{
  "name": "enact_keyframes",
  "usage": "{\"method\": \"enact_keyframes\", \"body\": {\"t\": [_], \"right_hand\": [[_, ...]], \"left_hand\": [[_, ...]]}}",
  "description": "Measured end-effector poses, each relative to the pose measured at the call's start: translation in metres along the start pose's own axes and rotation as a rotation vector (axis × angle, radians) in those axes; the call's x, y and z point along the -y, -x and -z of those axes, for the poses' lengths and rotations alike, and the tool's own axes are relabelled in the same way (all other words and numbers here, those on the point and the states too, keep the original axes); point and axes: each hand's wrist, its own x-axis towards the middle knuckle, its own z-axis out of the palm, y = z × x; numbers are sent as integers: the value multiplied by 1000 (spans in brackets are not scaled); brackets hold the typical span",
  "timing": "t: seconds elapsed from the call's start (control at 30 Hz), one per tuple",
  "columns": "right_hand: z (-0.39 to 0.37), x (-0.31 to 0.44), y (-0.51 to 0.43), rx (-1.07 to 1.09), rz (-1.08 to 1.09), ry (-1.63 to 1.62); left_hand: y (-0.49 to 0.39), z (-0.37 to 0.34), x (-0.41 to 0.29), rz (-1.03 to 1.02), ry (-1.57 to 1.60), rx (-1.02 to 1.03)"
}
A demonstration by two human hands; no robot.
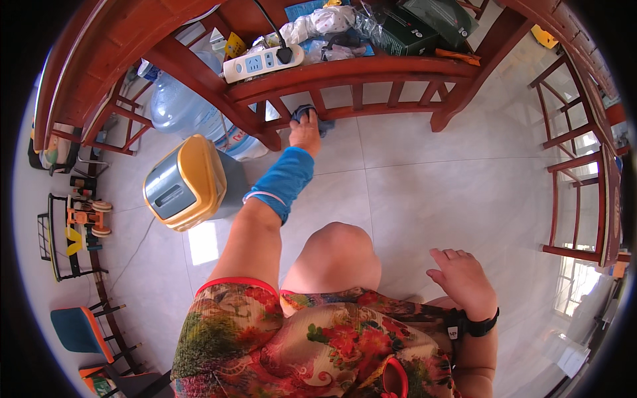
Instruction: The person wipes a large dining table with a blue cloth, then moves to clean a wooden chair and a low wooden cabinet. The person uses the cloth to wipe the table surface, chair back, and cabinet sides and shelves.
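My left hand (304, 133) reaches forward and grips a dark blue cloth (327, 128) against the lower slatted rail (366, 110) of a red-brown wooden table frame. Part of the cloth hangs below my fingers, near the tiled floor (423, 199). A blue sleeve cover (284, 181) wraps that forearm. My right hand (460, 278) hovers beside my knee with nothing in it, thumb apart from the fingers. A black band (481, 326) circles the right wrist.
Left of my arm stands a grey and yellow bin (199, 184), with large water bottles (174, 102) behind it. A power strip (264, 63), bags and dark green boxes (405, 37) lie on the table's shelf. Wooden chairs (575, 209) stand at right; a folding chair (77, 333) is at left.
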Motion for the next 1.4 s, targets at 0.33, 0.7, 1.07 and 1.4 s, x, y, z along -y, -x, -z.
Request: {"method": "enact_keyframes", "body": {"t": [0.33,0.7,1.07,1.4], "right_hand": [[-7,3,3,-26,16,-3],[-27,-3,-16,-108,124,118],[-24,6,10,-141,80,135],[-13,9,19,-145,110,105]], "left_hand": [[57,-21,105,-129,163,-326],[32,-29,83,213,259,-221],[65,-1,49,-109,430,-170],[-2,48,-31,-557,57,-381]]}}
